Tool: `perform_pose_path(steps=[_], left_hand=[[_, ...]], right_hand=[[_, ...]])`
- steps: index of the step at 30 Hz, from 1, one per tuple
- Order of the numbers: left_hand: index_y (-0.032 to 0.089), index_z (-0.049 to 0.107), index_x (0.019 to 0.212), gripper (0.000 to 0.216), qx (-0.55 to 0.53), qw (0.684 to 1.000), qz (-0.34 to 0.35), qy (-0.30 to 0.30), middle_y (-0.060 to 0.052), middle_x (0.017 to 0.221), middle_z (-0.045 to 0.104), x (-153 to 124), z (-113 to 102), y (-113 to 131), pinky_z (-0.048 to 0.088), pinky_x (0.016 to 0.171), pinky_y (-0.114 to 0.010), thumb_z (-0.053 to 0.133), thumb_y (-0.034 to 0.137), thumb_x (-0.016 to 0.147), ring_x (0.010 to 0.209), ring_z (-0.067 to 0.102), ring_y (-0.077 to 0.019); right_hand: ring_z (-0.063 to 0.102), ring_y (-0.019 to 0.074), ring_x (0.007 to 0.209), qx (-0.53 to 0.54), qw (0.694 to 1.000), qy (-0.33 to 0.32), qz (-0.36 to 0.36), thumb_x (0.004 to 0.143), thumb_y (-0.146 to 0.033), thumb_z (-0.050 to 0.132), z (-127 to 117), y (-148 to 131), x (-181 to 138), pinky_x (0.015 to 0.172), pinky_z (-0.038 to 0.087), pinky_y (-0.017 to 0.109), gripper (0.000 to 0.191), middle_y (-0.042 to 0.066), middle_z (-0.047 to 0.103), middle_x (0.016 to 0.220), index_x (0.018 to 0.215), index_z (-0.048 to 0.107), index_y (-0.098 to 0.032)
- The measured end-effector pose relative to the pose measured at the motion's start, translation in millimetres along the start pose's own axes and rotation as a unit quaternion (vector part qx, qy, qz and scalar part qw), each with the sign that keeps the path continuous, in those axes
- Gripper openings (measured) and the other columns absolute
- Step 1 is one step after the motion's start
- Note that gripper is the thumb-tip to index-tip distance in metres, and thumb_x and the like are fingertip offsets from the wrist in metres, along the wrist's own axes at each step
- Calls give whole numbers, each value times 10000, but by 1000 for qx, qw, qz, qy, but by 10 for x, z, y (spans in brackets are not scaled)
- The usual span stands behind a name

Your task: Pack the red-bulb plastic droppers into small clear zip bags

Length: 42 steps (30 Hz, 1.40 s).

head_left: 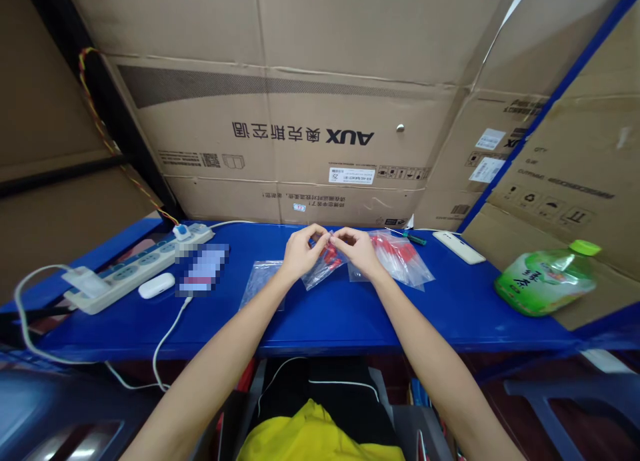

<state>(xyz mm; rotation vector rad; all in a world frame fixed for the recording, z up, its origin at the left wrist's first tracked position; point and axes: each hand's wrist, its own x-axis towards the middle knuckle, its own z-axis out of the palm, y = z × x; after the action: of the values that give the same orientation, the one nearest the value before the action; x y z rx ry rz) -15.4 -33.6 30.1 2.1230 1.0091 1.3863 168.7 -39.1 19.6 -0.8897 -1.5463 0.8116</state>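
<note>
Between my two hands is a small clear plastic bag (320,271) with red pieces inside, tilted above the blue table. My left hand (303,251) pinches the bag's top edge with thumb and forefinger. The fingertips of my right hand (359,249) pinch the same edge, almost touching the left ones. What the red pieces are is too small to make out. Left of my left forearm lies a flat clear bag (257,284). Beside my right hand rests a pile of clear bags with red contents (400,258), partly behind the hand.
On the left are a power strip (145,264) with plugs and cables, a white earphone case (157,286) and a blurred-out phone (204,268) on a cable. A green-handled screwdriver (414,238), a white phone (459,246) and a green bottle (547,281) lie right. Cardboard (300,101) walls the back.
</note>
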Motion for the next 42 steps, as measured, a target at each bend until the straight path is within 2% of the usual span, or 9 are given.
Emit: perform_pose_path(steps=[8, 15, 21, 24, 31, 35, 39, 42], left_hand=[[203, 683, 906, 264, 23, 1000, 7, -16, -13, 821, 728, 2, 5, -51, 433, 679, -264, 548, 399, 1023, 743, 627, -160], [200, 654, 888, 262, 20, 1000, -8, 20, -31, 833, 729, 18, -12, -60, 424, 657, -264, 535, 389, 1024, 753, 640, -169], [203, 704, 938, 267, -5, 1000, -13, -9, -31, 882, 754, 27, 5, -100, 449, 677, -268, 571, 423, 1007, 785, 661, -177], [197, 717, 890, 277, 5, 1000, 1, -17, -39, 877, 757, 32, 11, -111, 460, 694, -278, 572, 405, 1001, 781, 657, -180], [187, 694, 835, 251, -15, 999, 7, 39, -34, 848, 748, 46, -10, -84, 474, 734, -288, 586, 365, 976, 740, 644, -166], [188, 708, 853, 250, -44, 999, -17, 20, -25, 828, 751, 39, -7, -71, 476, 723, -286, 608, 391, 957, 727, 642, -167], [189, 737, 874, 239, -71, 997, -15, -13, -38, 914, 783, 35, 3, -69, 494, 785, -295, 655, 407, 929, 817, 676, -183], [184, 746, 861, 247, -69, 997, -20, -1, -30, 853, 766, 43, 0, -103, 476, 751, -290, 656, 404, 925, 764, 644, -173]], right_hand=[[578, 163, 724, -37, 999, -26, -10, 879, -546, 715, 20, 3, -13, 723, 467, 302, 353, 7, 678, 788, 836, 689, -197], [588, 168, 731, -44, 999, -20, -6, 867, -529, 746, 8, 18, -18, 723, 465, 305, 338, 14, 687, 793, 843, 709, -194], [566, 161, 698, -60, 998, -19, -15, 888, -520, 709, -1, 8, -24, 699, 451, 301, 333, 4, 658, 758, 832, 700, -192], [567, 162, 705, -52, 998, -18, -11, 875, -536, 723, 1, 7, -21, 709, 453, 303, 347, 6, 664, 771, 845, 709, -191], [556, 163, 704, -54, 998, -17, -14, 873, -555, 723, 8, -9, -20, 721, 458, 305, 361, 1, 658, 756, 829, 702, -198], [554, 161, 704, -59, 998, -22, -28, 884, -537, 722, -8, -18, -23, 706, 448, 299, 350, -1, 641, 748, 805, 680, -198], [567, 165, 712, -55, 998, -14, -26, 869, -553, 734, -16, -13, -19, 716, 468, 303, 363, 7, 668, 757, 820, 707, -194], [581, 167, 720, -43, 999, -10, -11, 846, -573, 752, -11, -1, -11, 725, 491, 306, 382, 12, 692, 779, 851, 728, -192]])
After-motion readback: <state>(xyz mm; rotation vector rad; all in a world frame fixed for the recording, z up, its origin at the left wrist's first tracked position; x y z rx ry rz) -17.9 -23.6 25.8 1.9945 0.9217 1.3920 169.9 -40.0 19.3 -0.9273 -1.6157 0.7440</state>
